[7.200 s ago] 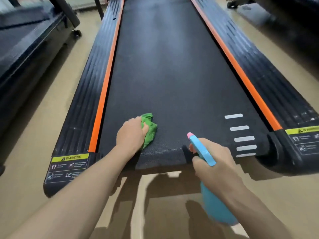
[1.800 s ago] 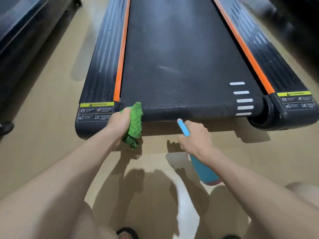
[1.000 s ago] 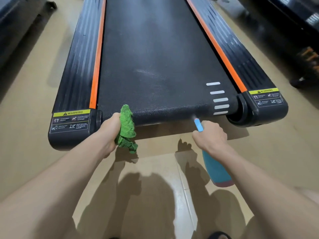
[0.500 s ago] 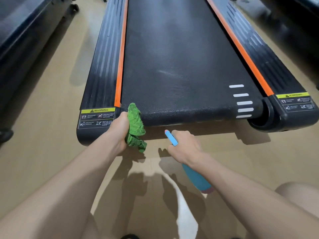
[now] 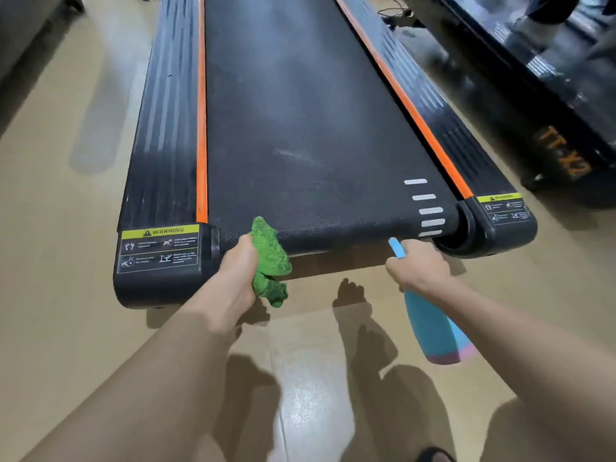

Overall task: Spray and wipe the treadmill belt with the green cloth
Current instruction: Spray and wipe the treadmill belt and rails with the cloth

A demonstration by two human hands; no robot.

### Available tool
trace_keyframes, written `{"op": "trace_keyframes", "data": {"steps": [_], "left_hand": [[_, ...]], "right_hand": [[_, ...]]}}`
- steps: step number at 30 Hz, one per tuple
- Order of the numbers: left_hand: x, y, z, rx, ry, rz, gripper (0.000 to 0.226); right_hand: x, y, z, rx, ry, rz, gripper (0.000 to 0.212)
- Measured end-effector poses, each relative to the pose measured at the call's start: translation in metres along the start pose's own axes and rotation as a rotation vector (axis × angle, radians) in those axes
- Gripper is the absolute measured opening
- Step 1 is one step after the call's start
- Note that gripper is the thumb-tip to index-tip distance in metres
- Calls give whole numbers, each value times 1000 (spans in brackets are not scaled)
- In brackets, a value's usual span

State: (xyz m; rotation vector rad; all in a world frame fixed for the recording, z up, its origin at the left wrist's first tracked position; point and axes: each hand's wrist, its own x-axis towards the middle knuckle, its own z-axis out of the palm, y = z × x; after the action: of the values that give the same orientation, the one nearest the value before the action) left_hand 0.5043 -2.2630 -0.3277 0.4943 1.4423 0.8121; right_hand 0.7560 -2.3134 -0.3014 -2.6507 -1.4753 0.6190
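The black treadmill belt [image 5: 300, 128] runs away from me between two orange strips, with a faint pale smear near its middle. My left hand [image 5: 238, 271] grips the bunched green cloth [image 5: 268, 258] against the belt's near left end, and part of the cloth hangs below the edge. My right hand [image 5: 418, 266] holds the blue spray bottle [image 5: 433, 325] just in front of the belt's near right end. The bottle's nozzle points at the belt edge by the white stripes [image 5: 426, 208].
Black side rails [image 5: 160, 128] with yellow warning labels [image 5: 160, 246] flank the belt. Another black machine [image 5: 550, 95] stands close on the right. A dark machine edge shows at the far left. Beige floor [image 5: 60, 295] surrounds the treadmill, and a sandal tip [image 5: 433, 455] shows at the bottom.
My right hand with the bottle has moved right along the belt's near edge. The left hand still grips the cloth at the near left end. The view has shifted.
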Motion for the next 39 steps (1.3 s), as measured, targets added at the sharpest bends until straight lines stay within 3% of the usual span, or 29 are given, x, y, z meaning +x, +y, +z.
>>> {"op": "trace_keyframes", "data": {"steps": [7, 16, 25, 29, 33, 35, 39], "left_hand": [[11, -14, 33, -43, -18, -95, 30], [7, -19, 44, -201, 118, -87, 22], [45, -29, 28, -564, 750, -59, 28], [63, -21, 59, -432, 964, -77, 41], [79, -7, 91, -480, 1325, 62, 41], [81, -8, 104, -459, 1367, 50, 45], [78, -25, 136, -473, 1296, 26, 45]], "right_hand": [[2, 9, -19, 15, 49, -24, 16], [-19, -31, -16, 215, -162, -381, 29], [22, -16, -15, 197, -229, -660, 14], [38, -2, -21, 268, -155, -804, 29], [58, 12, -34, 361, -159, -783, 18], [66, 18, -39, 373, -160, -793, 13], [82, 29, -50, 342, -136, -825, 16]]}}
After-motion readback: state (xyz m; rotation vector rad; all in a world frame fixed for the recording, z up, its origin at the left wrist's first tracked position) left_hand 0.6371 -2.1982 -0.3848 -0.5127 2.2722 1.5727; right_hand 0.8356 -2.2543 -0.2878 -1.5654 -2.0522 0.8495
